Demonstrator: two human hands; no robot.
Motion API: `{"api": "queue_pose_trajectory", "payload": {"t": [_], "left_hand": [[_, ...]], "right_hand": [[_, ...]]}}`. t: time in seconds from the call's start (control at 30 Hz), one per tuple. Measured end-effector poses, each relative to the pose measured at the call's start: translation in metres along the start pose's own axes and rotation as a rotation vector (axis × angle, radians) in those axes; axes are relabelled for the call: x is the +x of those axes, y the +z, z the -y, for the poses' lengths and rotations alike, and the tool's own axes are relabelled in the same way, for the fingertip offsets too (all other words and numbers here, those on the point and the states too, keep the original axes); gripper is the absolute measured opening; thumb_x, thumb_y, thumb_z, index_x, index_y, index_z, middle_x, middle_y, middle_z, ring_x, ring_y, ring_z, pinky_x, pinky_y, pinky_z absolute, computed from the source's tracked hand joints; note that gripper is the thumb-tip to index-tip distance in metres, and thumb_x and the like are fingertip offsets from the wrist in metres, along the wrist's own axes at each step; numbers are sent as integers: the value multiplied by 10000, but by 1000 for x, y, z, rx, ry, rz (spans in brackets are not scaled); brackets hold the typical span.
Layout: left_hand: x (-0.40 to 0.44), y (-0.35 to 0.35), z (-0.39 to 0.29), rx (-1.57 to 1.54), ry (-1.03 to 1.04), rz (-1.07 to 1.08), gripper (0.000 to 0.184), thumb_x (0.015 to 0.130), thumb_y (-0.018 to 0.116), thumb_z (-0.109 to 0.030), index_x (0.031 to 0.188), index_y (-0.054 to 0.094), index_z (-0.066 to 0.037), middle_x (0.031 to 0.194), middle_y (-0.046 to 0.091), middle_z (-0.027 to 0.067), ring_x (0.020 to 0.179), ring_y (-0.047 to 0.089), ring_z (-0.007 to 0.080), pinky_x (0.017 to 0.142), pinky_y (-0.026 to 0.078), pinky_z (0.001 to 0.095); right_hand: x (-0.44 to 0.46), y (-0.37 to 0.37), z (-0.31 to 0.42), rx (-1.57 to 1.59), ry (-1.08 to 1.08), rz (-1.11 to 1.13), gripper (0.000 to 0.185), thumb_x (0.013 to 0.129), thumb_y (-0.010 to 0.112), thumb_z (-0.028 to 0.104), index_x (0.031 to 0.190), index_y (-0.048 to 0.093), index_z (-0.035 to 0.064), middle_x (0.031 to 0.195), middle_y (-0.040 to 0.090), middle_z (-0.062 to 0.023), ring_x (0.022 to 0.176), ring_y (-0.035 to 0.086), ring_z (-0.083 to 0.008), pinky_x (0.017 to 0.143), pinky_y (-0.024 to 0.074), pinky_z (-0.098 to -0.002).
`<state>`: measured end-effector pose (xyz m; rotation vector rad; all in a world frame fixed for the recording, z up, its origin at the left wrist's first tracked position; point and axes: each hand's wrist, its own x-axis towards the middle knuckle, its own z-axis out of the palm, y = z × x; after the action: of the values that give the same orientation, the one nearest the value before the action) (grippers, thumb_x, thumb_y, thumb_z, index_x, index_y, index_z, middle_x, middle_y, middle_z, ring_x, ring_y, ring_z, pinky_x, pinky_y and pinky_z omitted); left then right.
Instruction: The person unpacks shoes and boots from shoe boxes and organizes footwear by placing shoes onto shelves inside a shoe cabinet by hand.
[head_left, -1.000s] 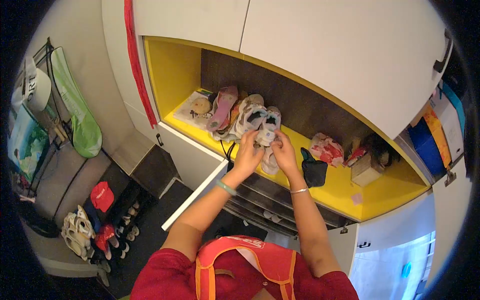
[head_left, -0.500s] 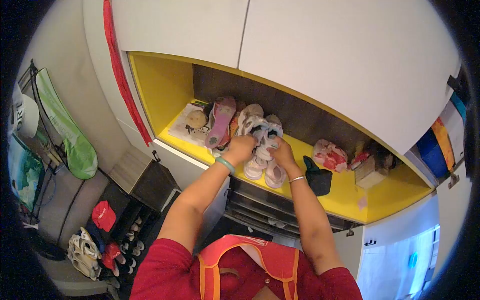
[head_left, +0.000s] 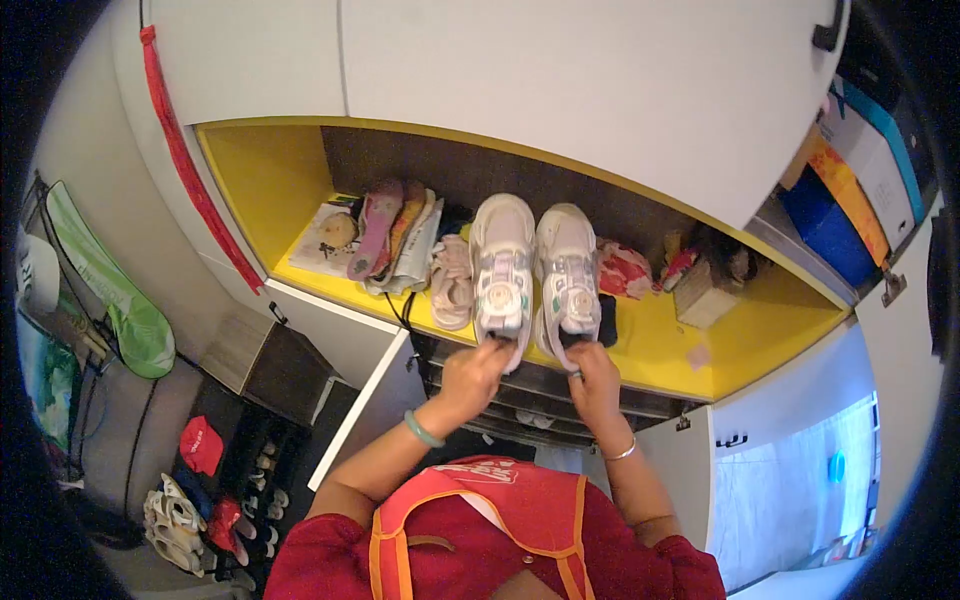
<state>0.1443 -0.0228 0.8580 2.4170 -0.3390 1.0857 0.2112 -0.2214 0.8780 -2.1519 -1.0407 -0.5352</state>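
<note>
Two white sneakers with grey straps and round dials are held side by side, toes pointing away from me, in front of the yellow shelf (head_left: 655,362). My left hand (head_left: 475,382) grips the left sneaker (head_left: 503,255) by its heel collar. The heel of the right sneaker (head_left: 568,262) is pinched in my right hand (head_left: 597,384). Just left of the pair lies a pale pink pair of sandals (head_left: 452,287). A dark cloth item (head_left: 607,320) shows partly behind the right sneaker.
Insoles (head_left: 376,228) and papers lie at the shelf's left. A red-and-white plastic bag (head_left: 624,269) and a small box (head_left: 706,297) sit to the right. An open cabinet door (head_left: 365,405) juts out below left. Shoes and a red cap (head_left: 201,446) are at lower left.
Both sneakers have been lifted from among the other shoes and drawn toward me, now separated side by side. The pink sandals are more exposed, and the view has shifted right.
</note>
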Motion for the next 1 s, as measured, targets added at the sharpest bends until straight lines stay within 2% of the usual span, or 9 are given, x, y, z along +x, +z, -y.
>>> {"api": "queue_pose_trajectory", "payload": {"t": [0.07, 0.1, 0.4, 0.67, 0.73, 1.0], "left_hand": [[-12, 6, -25, -57, -46, 86, 360, 647, 542, 0, 1000, 576, -64, 861, 571, 91, 632, 577, 273, 551, 464, 351], [-17, 12, -33, -79, -65, 109, 355, 652, 539, 5, 999, 574, -60, 875, 574, 92, 640, 580, 278, 558, 467, 352], [-57, 49, -82, -186, -159, 264, 370, 655, 535, 4, 1018, 567, -63, 945, 577, 87, 696, 593, 295, 588, 480, 366], [-84, 62, -104, -227, -168, 211, 400, 644, 543, 13, 1036, 566, -62, 976, 573, 99, 754, 592, 294, 633, 487, 360], [-83, 60, -109, -253, -152, 182, 397, 640, 545, 14, 1030, 569, -57, 974, 574, 99, 762, 592, 291, 637, 487, 356], [-92, 65, -118, -269, -111, 152, 370, 646, 552, 17, 1012, 572, -32, 965, 576, 98, 773, 592, 280, 639, 488, 341]], "right_hand": [[-26, -11, -2, -8, 50, -12, 257, 625, 545, -38, 872, 551, 30, 907, 557, -141, 851, 551, -331, 739, 455, -400], [-33, -18, -1, -13, 22, -44, 211, 643, 571, -66, 839, 541, 4, 869, 552, -158, 798, 557, -321, 694, 455, -346], [-108, -42, -18, -38, 117, -14, 222, 635, 592, -55, 843, 543, 6, 873, 559, -147, 795, 561, -315, 690, 459, -356], [-135, -61, -19, -58, 105, -8, 211, 633, 601, -34, 835, 556, 7, 869, 564, -134, 781, 558, -303, 678, 458, -360], [-143, -64, -21, -40, 152, 24, 315, 558, 562, -43, 862, 583, 35, 910, 573, -106, 850, 559, -297, 757, 459, -386], [-159, -72, -21, -40, 145, -28, 302, 571, 566, -41, 860, 590, 44, 901, 581, -101, 836, 562, -299, 748, 460, -381]]}}
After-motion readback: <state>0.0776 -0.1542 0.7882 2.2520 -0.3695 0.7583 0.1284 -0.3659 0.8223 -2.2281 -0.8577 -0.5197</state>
